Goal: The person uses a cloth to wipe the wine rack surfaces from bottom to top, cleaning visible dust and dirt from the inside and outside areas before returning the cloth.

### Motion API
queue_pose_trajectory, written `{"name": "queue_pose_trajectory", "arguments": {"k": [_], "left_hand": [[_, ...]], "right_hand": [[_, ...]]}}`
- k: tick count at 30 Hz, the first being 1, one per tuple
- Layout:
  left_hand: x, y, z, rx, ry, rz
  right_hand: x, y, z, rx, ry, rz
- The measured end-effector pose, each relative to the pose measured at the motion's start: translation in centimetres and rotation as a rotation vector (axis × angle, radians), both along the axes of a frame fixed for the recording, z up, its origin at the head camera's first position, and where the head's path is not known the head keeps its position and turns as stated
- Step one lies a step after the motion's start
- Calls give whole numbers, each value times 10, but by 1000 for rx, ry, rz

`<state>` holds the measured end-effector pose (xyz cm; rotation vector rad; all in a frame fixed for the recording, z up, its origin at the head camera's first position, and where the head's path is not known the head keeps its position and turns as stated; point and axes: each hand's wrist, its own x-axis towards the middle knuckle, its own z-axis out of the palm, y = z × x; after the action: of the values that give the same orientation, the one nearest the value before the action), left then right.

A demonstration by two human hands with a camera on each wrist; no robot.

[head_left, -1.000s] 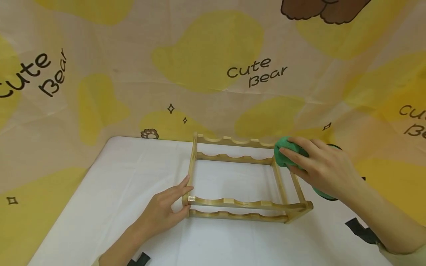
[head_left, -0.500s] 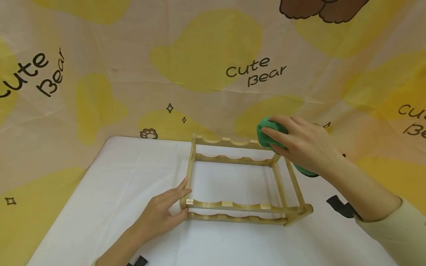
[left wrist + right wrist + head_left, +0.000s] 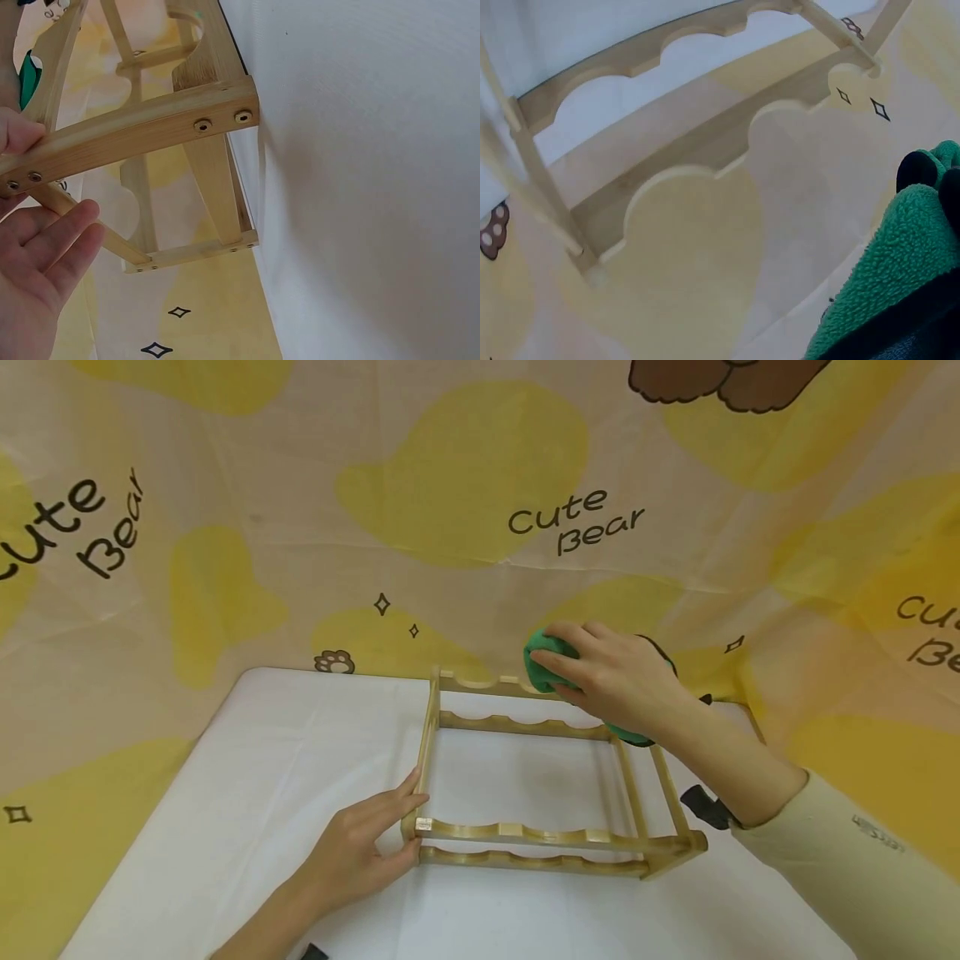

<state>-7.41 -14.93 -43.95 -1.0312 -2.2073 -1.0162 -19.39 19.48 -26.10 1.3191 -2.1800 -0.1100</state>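
Observation:
A light wooden rack point(image 3: 540, 837) with scalloped rails stands on the white table. My left hand point(image 3: 367, 835) grips its front left corner, thumb against the lower part and fingers along the side. In the left wrist view, that hand point(image 3: 34, 270) holds the end piece of the rack point(image 3: 150, 124), which has round metal screws. My right hand point(image 3: 615, 677) grips a bunched green cloth point(image 3: 543, 662) at the rack's back upper rail, hiding the rail's right part. Terry texture and a dark edge show on the cloth point(image 3: 907, 247) in the right wrist view; whether it touches the rail I cannot tell.
A yellow and beige printed fabric point(image 3: 465, 477) with "Cute Bear" lettering hangs right behind the rack and at both sides. The white tabletop point(image 3: 300, 735) extends left and in front of the rack. Black straps point(image 3: 705, 806) are at the wrists.
My right hand has moved left along the back upper rail with the green cloth, from the right end toward the middle. The rack's front has shifted slightly toward me; my left hand keeps its grip.

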Motion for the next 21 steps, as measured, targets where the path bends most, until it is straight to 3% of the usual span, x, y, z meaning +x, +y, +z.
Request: {"name": "queue_pose_trajectory", "arguments": {"k": [5,21], "left_hand": [[-1,-1,0,3,10,1],[-2,-4,-2,-11,17,13]], "right_hand": [[-7,-18,-13,45,-18,5],[-24,-59,-72,75,-35,157]]}}
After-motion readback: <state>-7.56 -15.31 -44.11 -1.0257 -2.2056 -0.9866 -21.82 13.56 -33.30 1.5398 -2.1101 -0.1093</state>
